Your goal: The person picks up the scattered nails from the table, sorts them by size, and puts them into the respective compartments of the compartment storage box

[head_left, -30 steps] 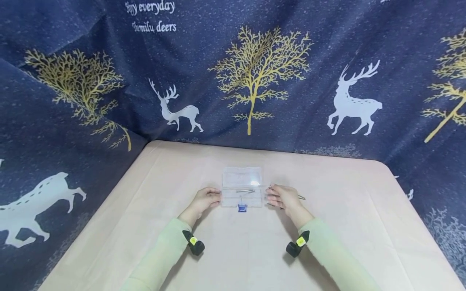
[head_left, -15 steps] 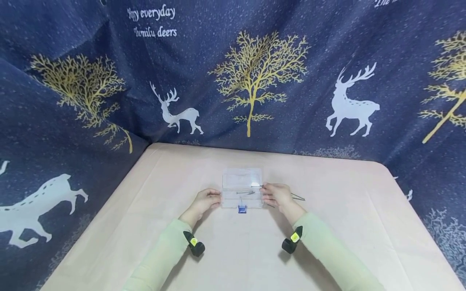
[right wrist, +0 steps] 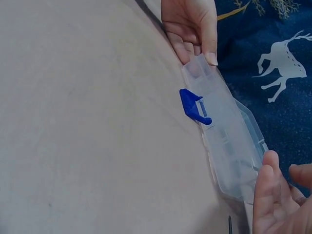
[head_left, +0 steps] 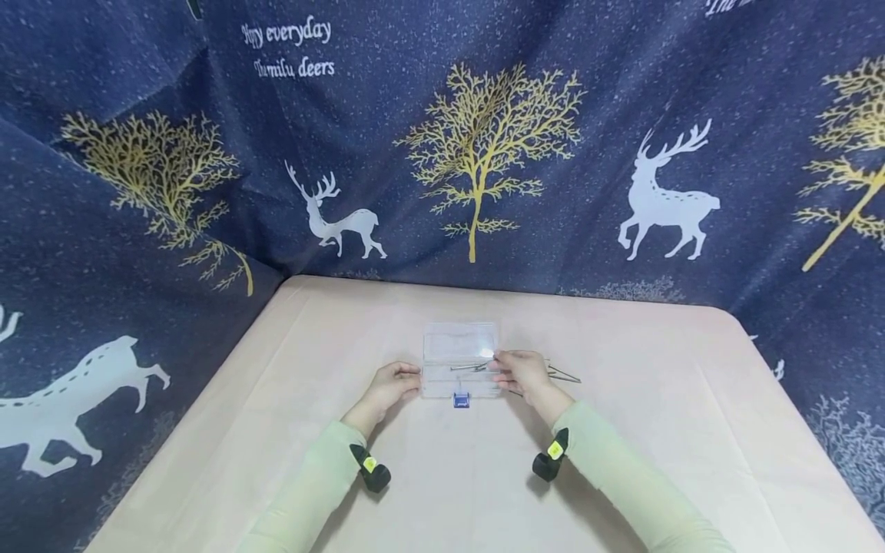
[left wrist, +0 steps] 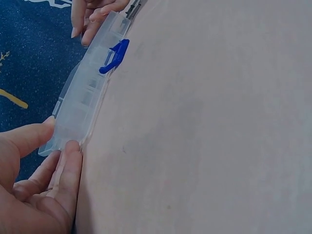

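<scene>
A clear plastic compartment box (head_left: 442, 390) with a blue latch (head_left: 461, 400) lies on the table, its lid (head_left: 456, 338) raised at the back. My left hand (head_left: 387, 388) holds its left end, thumb on one side and fingers on the other, as the left wrist view shows. Thin metal nails (head_left: 469, 368) lie in the box's middle row. Over the right end hovers my right hand (head_left: 525, 375); the right wrist view shows its thumb apart from its fingers (right wrist: 267, 183). Whether the fingertips still touch a nail is hard to see.
More loose nails (head_left: 565, 375) lie on the pink tablecloth (head_left: 456, 476) to the right, partly under my right hand. A dark blue curtain (head_left: 415, 46) with deer and trees hangs behind the table. Each wrist wears a black camera (head_left: 375, 478).
My right hand has moved left with a nail, from beside the box to over its right end. That nail now appears among those inside. My left hand stays on the left end.
</scene>
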The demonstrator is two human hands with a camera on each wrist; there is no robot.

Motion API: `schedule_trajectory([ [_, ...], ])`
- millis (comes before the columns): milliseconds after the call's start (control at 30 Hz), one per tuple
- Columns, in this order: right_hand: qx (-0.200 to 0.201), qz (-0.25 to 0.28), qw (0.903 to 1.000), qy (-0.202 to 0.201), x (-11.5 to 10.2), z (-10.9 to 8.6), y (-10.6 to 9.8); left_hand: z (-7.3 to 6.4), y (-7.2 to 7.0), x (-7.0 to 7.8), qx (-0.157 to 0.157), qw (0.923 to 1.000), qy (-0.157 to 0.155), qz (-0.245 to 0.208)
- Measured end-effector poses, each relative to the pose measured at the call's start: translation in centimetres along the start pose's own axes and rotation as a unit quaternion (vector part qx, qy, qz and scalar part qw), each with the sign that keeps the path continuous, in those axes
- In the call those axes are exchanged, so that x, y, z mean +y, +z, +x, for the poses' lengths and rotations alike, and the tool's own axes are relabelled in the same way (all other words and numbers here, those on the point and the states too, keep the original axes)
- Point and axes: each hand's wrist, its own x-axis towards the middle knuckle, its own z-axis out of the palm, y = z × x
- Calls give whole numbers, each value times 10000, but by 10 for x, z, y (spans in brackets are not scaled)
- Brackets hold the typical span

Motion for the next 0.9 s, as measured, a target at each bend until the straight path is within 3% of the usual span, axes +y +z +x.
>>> schedule_trajectory([
  [167, -118, -10, 9999, -86, -1, -2, -1, -1, -2, 2, -102, 9999, 12, 135],
  [400, -221, -64, 9994, -255, -2, -5, -3, 6, -1, -8, 41, 10000, 5, -29],
  [567, -49, -416, 9968, -686, 0, -7, -5, 5, 0, -9, 96, 9999, -31, -131],
  [767, 292, -721, 9841, -1594, 3, -13, -7, 3, 1, -7, 41, 10000, 14, -33],
  [900, 336, -827, 9848, -1489, 4, -14, -8, 2, 2, -6, 32, 10000, -15, -11],
])
